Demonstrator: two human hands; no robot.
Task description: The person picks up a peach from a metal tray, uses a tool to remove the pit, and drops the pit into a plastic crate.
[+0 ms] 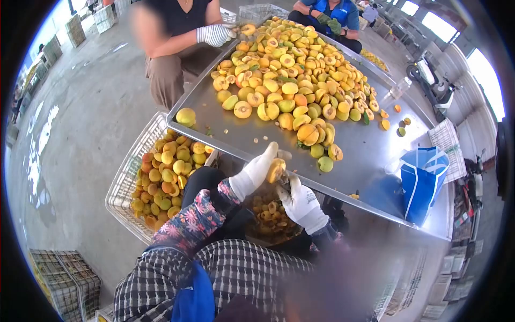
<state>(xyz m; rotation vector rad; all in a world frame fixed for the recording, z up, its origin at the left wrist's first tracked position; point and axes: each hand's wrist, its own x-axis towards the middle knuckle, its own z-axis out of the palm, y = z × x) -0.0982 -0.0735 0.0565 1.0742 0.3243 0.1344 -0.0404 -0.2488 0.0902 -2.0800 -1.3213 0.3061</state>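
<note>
My left hand point(257, 170), in a white glove, is closed on a halved yellow peach point(276, 170) just in front of the table's near edge. My right hand point(304, 208), also gloved in white, grips a small dark metal tool point(285, 180) whose tip is at the peach; its exact shape is hard to make out. Beneath my hands is a container with cut fruit pieces point(271, 214), partly hidden. Just beyond lies the metal table point(244, 140), bearing a big heap of peaches point(289, 80), many of them halved.
At my left stands a white plastic crate point(122, 185) full of peaches. A blue bag point(424, 182) and a clear bottle point(399, 88) are on the table's right side. Two people with gloved hands point(215, 35) sit across. Stacked crates point(67, 282) stand at lower left.
</note>
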